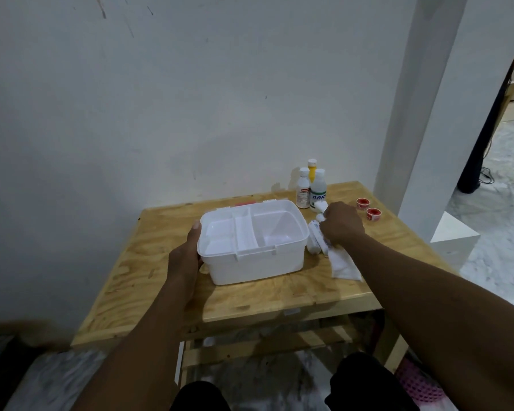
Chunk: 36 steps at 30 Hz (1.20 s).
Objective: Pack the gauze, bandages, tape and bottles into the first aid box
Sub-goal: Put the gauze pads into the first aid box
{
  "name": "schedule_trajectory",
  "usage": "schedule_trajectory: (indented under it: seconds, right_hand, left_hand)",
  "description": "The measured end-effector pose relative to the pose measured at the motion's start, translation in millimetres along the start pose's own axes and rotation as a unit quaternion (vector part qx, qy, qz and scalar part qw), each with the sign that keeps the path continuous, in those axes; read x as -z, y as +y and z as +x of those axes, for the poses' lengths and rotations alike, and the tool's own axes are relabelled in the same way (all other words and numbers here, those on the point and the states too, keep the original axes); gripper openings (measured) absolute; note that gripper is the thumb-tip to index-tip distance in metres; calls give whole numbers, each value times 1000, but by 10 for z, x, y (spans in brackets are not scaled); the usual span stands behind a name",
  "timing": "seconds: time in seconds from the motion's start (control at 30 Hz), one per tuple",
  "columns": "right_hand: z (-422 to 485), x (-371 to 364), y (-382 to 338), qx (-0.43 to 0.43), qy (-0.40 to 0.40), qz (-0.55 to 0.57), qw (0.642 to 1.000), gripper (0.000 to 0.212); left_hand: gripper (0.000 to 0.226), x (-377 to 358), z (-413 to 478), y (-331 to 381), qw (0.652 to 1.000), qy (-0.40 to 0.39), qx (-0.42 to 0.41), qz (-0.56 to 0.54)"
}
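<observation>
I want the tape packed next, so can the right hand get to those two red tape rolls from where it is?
Probably yes. The right hand rests on the white bandage rolls, and the two red tape rolls lie just beyond it on bare table, with nothing between.

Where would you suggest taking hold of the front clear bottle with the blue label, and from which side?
Probably around the clear bottle's body just below the white cap, coming from its right. It stands upright, with two bottles crowding its left and rear and the right hand already nearby.

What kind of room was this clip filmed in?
Probably a plain indoor room, not a clinic: a bare plywood table against a scuffed white wall, with a pale speckled floor beyond.
</observation>
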State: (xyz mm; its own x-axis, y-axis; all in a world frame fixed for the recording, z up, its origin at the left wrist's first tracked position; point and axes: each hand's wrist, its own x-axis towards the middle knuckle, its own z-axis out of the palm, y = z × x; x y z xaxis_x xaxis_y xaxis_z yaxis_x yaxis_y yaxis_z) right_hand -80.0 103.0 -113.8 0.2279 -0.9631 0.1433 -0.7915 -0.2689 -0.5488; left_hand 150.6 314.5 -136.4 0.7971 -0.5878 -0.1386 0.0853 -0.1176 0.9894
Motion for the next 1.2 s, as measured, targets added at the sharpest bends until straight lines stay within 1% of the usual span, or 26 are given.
schedule_trajectory:
  seconds: [0.03, 0.13, 0.33, 0.57, 0.67, 0.77, 0.83, 0.9, 0.97, 1.07, 1.13, 1.2]
  right_hand:
    - [-1, -40, 0, 2, -9, -11, 1000, 28]
    - [26, -125, 31, 6, 0, -34, 999, 23]
    - [52, -110, 26, -37, 16, -59, 997, 33]
    - [35, -101, -10, -45, 13, -75, 996, 32]
    - [23, -45, -62, -32, 12, -28, 999, 35]
    - [-9, 86, -216, 11, 49, 62, 997, 35]
    - [-60, 196, -401, 36, 54, 114, 991, 35]
    - [-137, 276, -615, 63, 26, 159, 985, 37]
    - [-259, 318, -823, 99, -33, 192, 976, 39]
    - [-503, 323, -1065, 173, -127, 180, 960, 35]
    - [-663, 304, -1158, 210, -156, 165, 951, 28]
    - [-770, 258, -1199, 223, -181, 147, 947, 25]
  left_hand:
    - [60, 5, -3, -1, 1000, -1, -1, 3]
    - [56, 22, 5, -3, 1000, -4, -6, 3]
    - [53, 15, 9, -4, 1000, 3, -10, 15]
    - [57, 16, -24, 22, 1000, 2, -7, 24]
    - [58, 18, -40, 36, 1000, 9, -6, 28]
    - [57, 11, -52, 49, 1000, 15, -4, 26]
    - [56, 4, -63, 59, 1000, 17, -3, 24]
    - [55, 1, -63, 55, 1000, 17, -5, 24]
    - [53, -4, -66, 54, 999, 17, -5, 27]
    - [50, -13, -68, 60, 999, 14, -9, 33]
    - [47, -19, -74, 70, 999, 15, -12, 33]
    - [45, -25, -85, 77, 999, 15, -19, 38]
